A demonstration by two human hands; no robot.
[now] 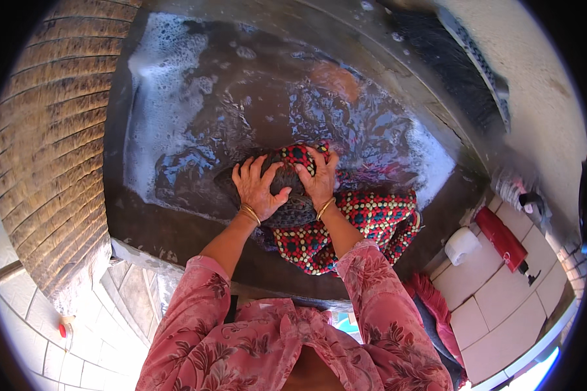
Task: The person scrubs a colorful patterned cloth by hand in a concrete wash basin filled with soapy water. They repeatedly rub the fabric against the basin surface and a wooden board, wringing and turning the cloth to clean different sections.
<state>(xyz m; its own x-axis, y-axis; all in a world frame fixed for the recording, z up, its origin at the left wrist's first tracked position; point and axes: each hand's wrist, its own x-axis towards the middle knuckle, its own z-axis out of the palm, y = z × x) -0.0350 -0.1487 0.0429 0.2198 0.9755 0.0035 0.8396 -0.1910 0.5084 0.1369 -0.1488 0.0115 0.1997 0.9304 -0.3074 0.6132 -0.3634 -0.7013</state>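
A wet, bunched patterned cloth point(378, 218) in red, black, cream and green lies at the near edge of the soapy water, one part draped over the ledge. Its darker, soaked part point(295, 210) bulges up between my hands. My left hand point(259, 189) presses on this dark part with fingers spread and thumb pointing inward. On the cloth's right side, my right hand point(318, 179) rests with its thumb and fingers apart, bent over the patterned fabric. Each wrist wears gold-coloured bangles. The cloth's underside is hidden.
Dark water point(254, 85) fills a concrete basin, with white foam point(166, 85) at left and right. A ridged slab point(59, 137) borders the left. On the tiled ledge at right are a red bottle point(502, 240) and a white roll-shaped object point(463, 246). Red fabric point(440, 313) hangs nearby.
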